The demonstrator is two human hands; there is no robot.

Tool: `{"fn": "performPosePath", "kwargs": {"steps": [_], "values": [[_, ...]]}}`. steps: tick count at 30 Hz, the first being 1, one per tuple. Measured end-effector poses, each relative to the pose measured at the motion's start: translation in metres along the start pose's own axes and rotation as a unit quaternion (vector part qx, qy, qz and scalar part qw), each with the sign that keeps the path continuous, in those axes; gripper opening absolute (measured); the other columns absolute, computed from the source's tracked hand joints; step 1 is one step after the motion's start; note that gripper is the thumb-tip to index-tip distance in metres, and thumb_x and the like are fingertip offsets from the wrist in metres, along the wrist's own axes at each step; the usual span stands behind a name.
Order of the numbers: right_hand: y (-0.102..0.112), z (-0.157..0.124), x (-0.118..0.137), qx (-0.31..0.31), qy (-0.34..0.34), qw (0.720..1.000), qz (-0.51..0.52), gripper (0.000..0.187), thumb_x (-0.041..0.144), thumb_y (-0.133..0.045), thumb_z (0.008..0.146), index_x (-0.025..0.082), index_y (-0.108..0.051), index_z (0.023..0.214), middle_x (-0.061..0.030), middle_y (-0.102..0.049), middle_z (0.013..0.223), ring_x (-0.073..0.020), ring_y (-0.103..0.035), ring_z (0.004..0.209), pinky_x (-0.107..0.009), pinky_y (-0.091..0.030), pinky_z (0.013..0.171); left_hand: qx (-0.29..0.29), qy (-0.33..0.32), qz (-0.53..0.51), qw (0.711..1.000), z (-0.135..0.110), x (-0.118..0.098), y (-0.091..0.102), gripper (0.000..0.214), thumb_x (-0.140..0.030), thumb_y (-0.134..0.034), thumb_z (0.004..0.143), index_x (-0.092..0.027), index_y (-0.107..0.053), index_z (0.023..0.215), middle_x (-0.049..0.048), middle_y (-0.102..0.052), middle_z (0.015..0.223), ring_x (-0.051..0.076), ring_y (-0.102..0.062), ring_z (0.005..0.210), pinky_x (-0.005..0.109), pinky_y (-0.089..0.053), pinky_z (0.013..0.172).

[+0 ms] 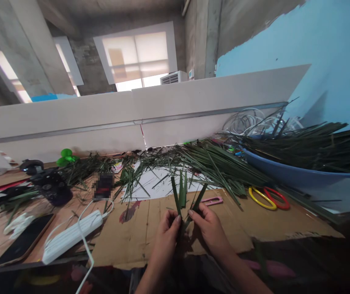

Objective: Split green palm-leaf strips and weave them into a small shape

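My left hand (pixel 169 228) is closed, thumb and fingers pinching a green leaf strip (pixel 175 194) that sticks up from the grip. Beside it, my right hand (pixel 207 224) pinches another green strip (pixel 200 197), which slants up to the right. Both hands are close together above the brown cardboard (pixel 138 241). Short leaf pieces (pixel 182 190) stand between and just beyond the two hands. Whether the strips join below the fingers is hidden in shadow. A pink cutter (pixel 216 201) lies on the cardboard just past my right hand.
Scissors with yellow and red handles (pixel 262 203) lie to the right, near a blue basin (pixel 279 168) heaped with long leaves. Leaf scraps cover white paper (pixel 141 185) at the back. On the left are a power strip (pixel 71 237), a phone (pixel 25 241) and a dark cup (pixel 52 188).
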State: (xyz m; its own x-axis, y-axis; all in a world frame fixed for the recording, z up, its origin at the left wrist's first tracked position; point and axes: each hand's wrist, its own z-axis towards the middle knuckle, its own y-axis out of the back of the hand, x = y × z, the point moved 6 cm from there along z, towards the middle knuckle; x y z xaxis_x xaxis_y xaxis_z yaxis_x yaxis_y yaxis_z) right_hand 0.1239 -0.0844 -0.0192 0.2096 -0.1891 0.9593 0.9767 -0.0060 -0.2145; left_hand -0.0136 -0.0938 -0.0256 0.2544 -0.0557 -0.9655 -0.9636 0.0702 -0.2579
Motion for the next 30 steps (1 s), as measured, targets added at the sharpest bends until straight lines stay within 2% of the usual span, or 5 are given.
{"fn": "performPosePath", "kwargs": {"steps": [5,9,17,23,30], "values": [[0.000,-0.001,0.005,-0.006,-0.006,1.000,0.013,0.028,0.048,-0.072,0.078,0.022,-0.060,0.077,0.0001,-0.066,0.075,-0.0209,-0.059,0.073,-0.031,-0.047,0.070,-0.003,-0.036,0.001,0.999,0.000,-0.007,0.002,0.039,-0.050,-0.082,0.066,-0.019,-0.061,0.078,-0.0018,-0.059,0.073,0.013,-0.053,0.067,0.023,-0.043,0.063],[-0.003,0.000,0.007,0.010,-0.008,0.999,0.042,0.028,0.048,-0.072,0.079,0.022,-0.066,0.088,-0.0027,-0.071,0.083,-0.0234,-0.062,0.080,-0.032,-0.049,0.074,0.002,-0.026,-0.011,1.000,0.000,-0.005,0.003,0.039,-0.046,-0.085,0.064,-0.019,-0.063,0.080,-0.0011,-0.060,0.075,0.013,-0.052,0.065,0.023,-0.042,0.061],[-0.008,-0.002,0.005,0.069,-0.001,0.998,-0.008,0.022,0.042,-0.071,0.082,0.020,-0.069,0.084,-0.0016,-0.070,0.081,-0.0238,-0.062,0.083,-0.034,-0.047,0.078,0.014,-0.009,-0.008,1.000,-0.002,-0.005,-0.003,0.044,-0.050,-0.085,0.064,-0.017,-0.068,0.088,0.0027,-0.066,0.083,0.015,-0.056,0.069,0.024,-0.044,0.062],[-0.005,-0.003,0.007,0.050,0.006,0.999,-0.019,0.019,0.038,-0.069,0.083,0.020,-0.068,0.081,-0.0006,-0.067,0.078,-0.0215,-0.059,0.078,-0.032,-0.045,0.075,0.009,-0.004,0.008,1.000,-0.001,-0.006,-0.002,0.042,-0.053,-0.084,0.063,-0.018,-0.062,0.073,-0.0035,-0.057,0.067,0.012,-0.050,0.059,0.022,-0.041,0.055],[-0.006,-0.002,0.009,0.043,0.022,0.998,-0.034,0.017,0.037,-0.067,0.085,0.020,-0.069,0.086,-0.0015,-0.069,0.082,-0.0220,-0.059,0.081,-0.031,-0.045,0.077,-0.005,-0.021,0.012,1.000,-0.003,-0.013,-0.004,0.044,-0.055,-0.082,0.063,-0.018,-0.062,0.073,-0.0032,-0.055,0.066,0.012,-0.047,0.060,0.022,-0.038,0.056]]}}
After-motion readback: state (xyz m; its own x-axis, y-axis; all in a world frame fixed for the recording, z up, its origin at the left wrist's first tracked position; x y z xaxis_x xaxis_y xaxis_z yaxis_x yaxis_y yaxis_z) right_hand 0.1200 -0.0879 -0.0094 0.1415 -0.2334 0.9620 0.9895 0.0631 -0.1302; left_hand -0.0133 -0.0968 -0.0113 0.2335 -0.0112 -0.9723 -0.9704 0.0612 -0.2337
